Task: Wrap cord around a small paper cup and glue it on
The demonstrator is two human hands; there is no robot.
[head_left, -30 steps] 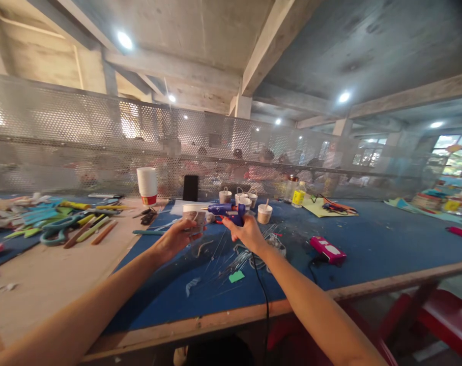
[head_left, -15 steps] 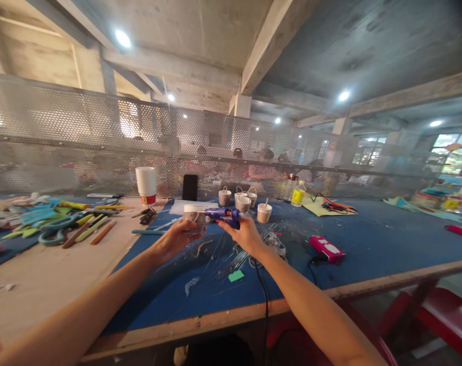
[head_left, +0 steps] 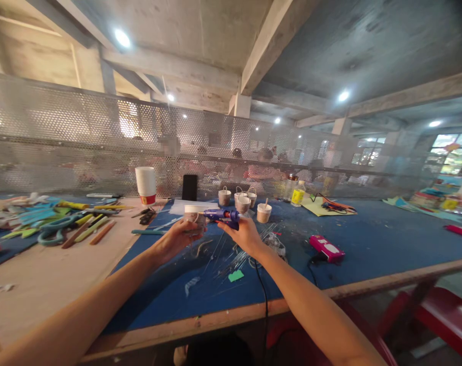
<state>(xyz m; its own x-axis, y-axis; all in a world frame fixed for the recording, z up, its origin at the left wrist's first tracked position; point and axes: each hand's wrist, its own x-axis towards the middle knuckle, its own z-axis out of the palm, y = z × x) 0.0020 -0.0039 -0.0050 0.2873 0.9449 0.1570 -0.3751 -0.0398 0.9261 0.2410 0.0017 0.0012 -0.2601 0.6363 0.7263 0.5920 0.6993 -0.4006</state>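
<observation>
since a second ago we have brought the purple-blue glue gun (head_left: 225, 215) leftward, its nozzle (head_left: 201, 213) now right at the side of the wrapped cup (head_left: 190, 217). our right hand (head_left: 248, 237) is closed around the glue gun and our left hand (head_left: 177, 236) grips the wrapped cup above the blue mat (head_left: 154, 295), though we cannot tell whether nozzle and cup touch.
</observation>
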